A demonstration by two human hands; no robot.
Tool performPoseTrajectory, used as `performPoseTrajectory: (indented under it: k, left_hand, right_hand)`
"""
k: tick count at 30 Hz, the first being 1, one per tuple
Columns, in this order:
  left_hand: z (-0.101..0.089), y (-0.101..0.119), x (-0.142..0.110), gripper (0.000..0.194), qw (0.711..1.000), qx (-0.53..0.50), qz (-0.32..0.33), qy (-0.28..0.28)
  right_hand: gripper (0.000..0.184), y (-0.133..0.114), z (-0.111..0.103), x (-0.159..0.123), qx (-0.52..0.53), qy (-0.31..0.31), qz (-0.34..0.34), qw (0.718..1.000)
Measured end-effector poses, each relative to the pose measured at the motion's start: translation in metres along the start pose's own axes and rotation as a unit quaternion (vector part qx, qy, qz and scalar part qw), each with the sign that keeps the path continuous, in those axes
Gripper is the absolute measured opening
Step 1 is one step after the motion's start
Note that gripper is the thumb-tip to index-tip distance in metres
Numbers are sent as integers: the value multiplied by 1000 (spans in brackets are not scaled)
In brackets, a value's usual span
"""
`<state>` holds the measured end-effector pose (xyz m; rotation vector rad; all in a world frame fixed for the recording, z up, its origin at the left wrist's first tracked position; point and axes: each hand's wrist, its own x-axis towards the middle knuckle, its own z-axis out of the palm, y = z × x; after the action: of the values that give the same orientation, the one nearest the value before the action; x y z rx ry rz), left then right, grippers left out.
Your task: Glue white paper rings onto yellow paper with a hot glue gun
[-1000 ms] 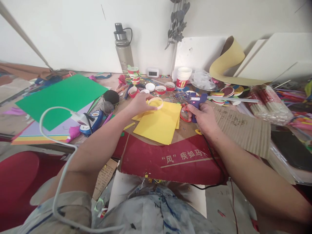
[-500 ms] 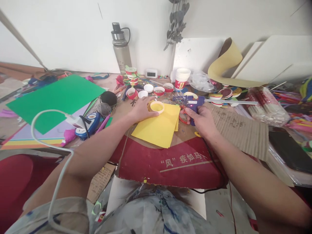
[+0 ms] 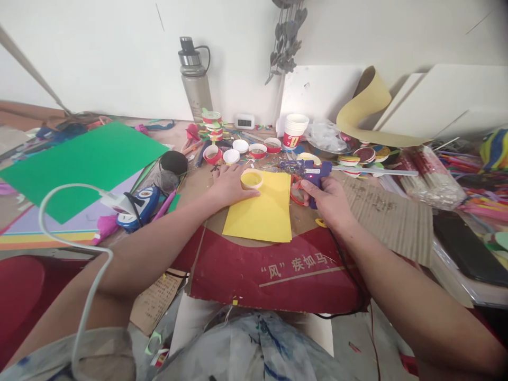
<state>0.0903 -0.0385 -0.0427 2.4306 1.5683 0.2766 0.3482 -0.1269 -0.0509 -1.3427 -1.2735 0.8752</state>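
Observation:
My left hand (image 3: 231, 185) is closed around the side of a short ring cut from a paper cup (image 3: 252, 180), which rests on the upper left part of the yellow paper sheets (image 3: 260, 217). Yellow shows through the ring's open middle. To the right, my right hand (image 3: 326, 198) grips a blue hot glue gun (image 3: 317, 174) with a lit red light. A long clear glue stick (image 3: 377, 171) juts from its back, and its nozzle points left. Orange-handled scissors (image 3: 297, 191) lie beside the gun, partly hidden. Beneath the sheets is a red and brown cardboard (image 3: 230, 270).
Several cut cup rings (image 3: 258, 151) stand behind my hands, near stacked paper cups (image 3: 296, 129). Green paper (image 3: 87, 169) and a blue device with a white plug (image 3: 138, 206) lie left. Corrugated cardboard (image 3: 391, 217) and a black phone (image 3: 470, 246) are on the right.
The yellow sheets have turned a little and line up straighter with me. The ring now sits flatter on them, still in my left hand. My right hand keeps the glue gun nearly where it was.

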Motion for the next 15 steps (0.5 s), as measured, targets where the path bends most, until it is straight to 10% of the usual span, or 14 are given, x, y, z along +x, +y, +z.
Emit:
performPoseTrajectory:
  k: [15]
  left_hand:
    - [4,-9,-9,101,999,-26,-19,15]
  right_hand:
    - [31,-77,6,-3,-39,-16,-56,998]
